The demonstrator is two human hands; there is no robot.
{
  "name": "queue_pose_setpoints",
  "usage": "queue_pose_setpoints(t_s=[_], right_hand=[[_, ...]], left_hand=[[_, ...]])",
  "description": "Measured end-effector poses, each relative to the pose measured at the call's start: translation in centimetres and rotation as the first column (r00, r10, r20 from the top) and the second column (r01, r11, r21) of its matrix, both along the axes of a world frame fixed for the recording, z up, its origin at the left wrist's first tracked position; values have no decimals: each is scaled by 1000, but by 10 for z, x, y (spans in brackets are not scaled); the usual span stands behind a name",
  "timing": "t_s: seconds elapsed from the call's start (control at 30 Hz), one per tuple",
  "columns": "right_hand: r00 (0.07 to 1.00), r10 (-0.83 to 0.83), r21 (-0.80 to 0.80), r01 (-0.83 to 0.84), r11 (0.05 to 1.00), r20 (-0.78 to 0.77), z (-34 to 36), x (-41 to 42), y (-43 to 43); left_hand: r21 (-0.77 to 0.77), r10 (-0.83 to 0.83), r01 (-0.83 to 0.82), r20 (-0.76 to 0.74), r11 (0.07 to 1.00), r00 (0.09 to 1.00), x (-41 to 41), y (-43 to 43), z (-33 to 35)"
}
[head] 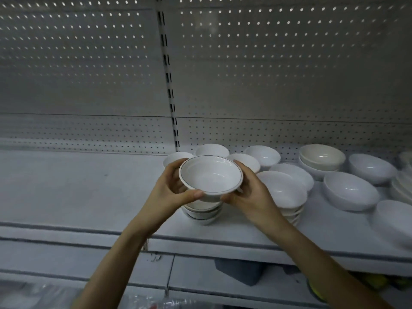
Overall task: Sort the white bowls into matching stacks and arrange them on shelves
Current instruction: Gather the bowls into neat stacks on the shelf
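I hold a white bowl with a thin dark rim line point(210, 175) between both hands, tilted toward me above the shelf point(78, 190). My left hand point(172, 188) grips its left side, thumb along the lower rim. My right hand point(249, 192) grips its right side. Directly under it stands a short stack of similar bowls point(201, 211). A second stack of plain white bowls point(283, 195) stands just right of my right hand. More single bowls lie behind, such as a bowl point(211, 150) by the back wall.
Several loose white bowls spread over the shelf's right half, among them a cream bowl nested in a white one point(321, 159) and a wide bowl point(350, 190). A perforated back panel point(267, 74) and slotted upright point(171, 103) close the rear. A lower shelf point(200, 284) holds dark items.
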State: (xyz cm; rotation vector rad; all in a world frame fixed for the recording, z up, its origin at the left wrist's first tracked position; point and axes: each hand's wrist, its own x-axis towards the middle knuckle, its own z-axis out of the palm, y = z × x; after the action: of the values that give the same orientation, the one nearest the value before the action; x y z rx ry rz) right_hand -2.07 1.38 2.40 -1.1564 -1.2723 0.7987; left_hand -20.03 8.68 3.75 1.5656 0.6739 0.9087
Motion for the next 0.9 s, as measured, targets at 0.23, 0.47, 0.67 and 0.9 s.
queue_pose_setpoints(t_s=[0.23,0.47,0.67,0.9], right_hand=[[998,-57,-85,56,995,-16,-32,-16,30],[994,-100,-168,105,980,38,-52,-13,36],[998,-64,-216,66,974,15,-66,-9,37],[999,-31,-231,21,973,-36,-71,-7,38]], left_hand=[[-60,-165,159,-118,985,979,-19,57,-28],[-23,-233,233,-206,972,950,-16,75,-53],[-13,-264,268,-219,963,939,-14,81,-66],[-38,-294,293,-213,955,932,-14,79,-72]])
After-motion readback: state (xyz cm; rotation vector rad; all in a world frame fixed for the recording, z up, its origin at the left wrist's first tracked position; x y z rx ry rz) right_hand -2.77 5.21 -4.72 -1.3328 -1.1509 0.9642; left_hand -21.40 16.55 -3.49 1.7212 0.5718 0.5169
